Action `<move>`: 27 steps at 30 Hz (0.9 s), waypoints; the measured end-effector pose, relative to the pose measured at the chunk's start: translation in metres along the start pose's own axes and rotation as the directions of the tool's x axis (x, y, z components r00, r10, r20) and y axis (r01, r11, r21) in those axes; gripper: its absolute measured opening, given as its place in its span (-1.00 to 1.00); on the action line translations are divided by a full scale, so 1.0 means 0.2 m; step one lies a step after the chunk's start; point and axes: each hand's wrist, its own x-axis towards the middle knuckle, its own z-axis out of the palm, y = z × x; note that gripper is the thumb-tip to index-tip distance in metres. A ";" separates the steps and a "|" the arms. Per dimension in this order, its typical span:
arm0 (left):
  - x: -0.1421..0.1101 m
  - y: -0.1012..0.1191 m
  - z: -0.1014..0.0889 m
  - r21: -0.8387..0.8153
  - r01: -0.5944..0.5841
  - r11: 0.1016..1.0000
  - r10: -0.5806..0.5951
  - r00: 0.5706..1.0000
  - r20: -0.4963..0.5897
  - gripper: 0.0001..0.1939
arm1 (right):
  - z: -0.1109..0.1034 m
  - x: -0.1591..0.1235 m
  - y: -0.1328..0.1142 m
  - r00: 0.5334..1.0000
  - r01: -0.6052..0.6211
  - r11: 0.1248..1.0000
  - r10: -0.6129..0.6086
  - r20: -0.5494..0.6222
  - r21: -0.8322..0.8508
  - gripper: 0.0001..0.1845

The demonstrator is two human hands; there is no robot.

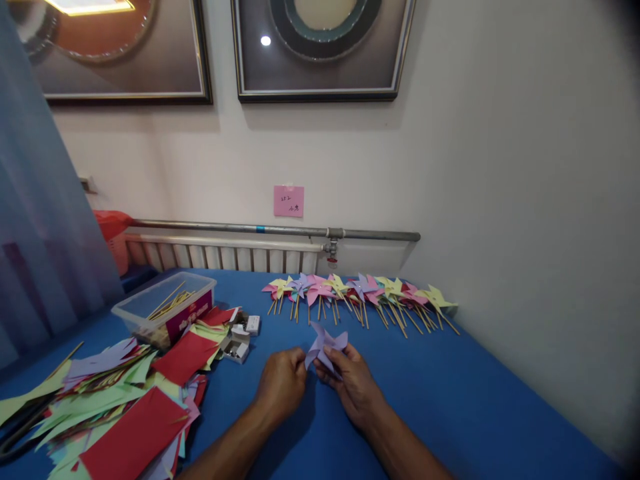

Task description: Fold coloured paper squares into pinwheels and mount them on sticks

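A light purple paper pinwheel (319, 341) with folded blades is held above the blue table. My right hand (356, 385) pinches it, thumb on its front and fingers behind. Close by on the left, my left hand (281, 381) is closed, its fingertips at the edge of a blade; what it holds, if anything, is hidden. No stick shows on this pinwheel. Beyond my hands lies a row of finished-looking pinwheels (320, 288) on thin wooden sticks, in pink, yellow, purple and other colours.
On the left are piles of coloured paper (133, 433), scissors (23, 423) with dark handles, and a clear plastic box (203, 285) holding sticks. Small white boxes (236, 348) with tiny metal pieces stand beside the paper. A wall, pipe (225, 229) and radiator bound the blue table (440, 400).
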 end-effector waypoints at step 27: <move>0.00 0.00 -0.02 -0.206 0.154 0.966 -0.113 0.974 0.198 -0.84 | -0.03 0.03 -0.09 0.989 0.145 0.972 -0.149 -0.011 -0.184 -0.54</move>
